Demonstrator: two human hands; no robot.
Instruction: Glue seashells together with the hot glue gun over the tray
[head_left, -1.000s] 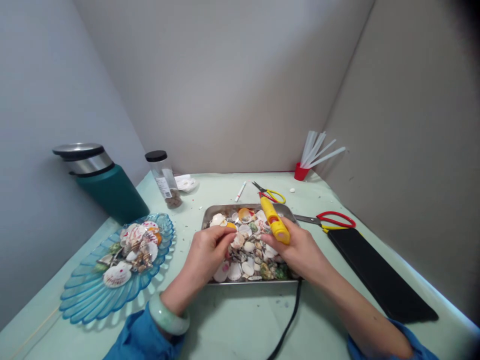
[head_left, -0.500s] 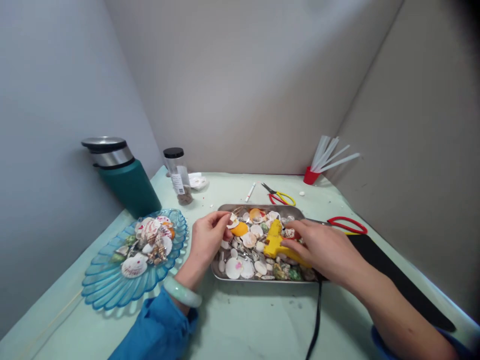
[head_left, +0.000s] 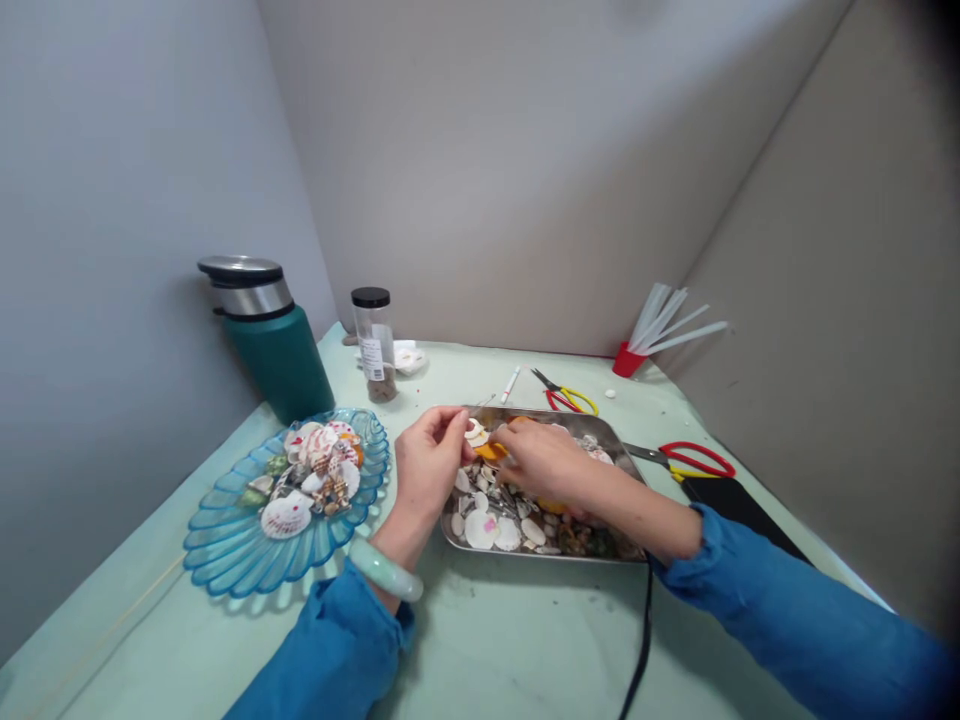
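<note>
My left hand (head_left: pixel 431 455) pinches a small white shell (head_left: pixel 475 432) between thumb and forefinger, above the left part of a metal tray (head_left: pixel 544 556). My right hand (head_left: pixel 536 458) is close beside it, fingers bent together and pointing down-left towards that shell. What those fingertips grip, if anything, is hidden. An orange shell (head_left: pixel 491 452) shows just under both hands. The tray holds many loose shells, among them a white one with a pink mark (head_left: pixel 481 529). A yellow glue gun (head_left: pixel 553 506) lies on them, mostly covered by my right hand and forearm.
At left, a blue scalloped plate (head_left: pixel 225 545) bears a cluster of shells; behind it stands a teal bottle (head_left: pixel 274 360). A clear jar (head_left: pixel 373 345), small scissors (head_left: pixel 566 393), a marker (head_left: pixel 511 384), red-handled scissors (head_left: pixel 694 460) and a red cup of glue sticks (head_left: pixel 628 359) surround the tray. A black cord (head_left: pixel 643 640) runs forward.
My right hand has left the yellow glue gun and moved left to meet my left hand over the tray. The left hand still pinches the white shell. The view has shifted slightly.
</note>
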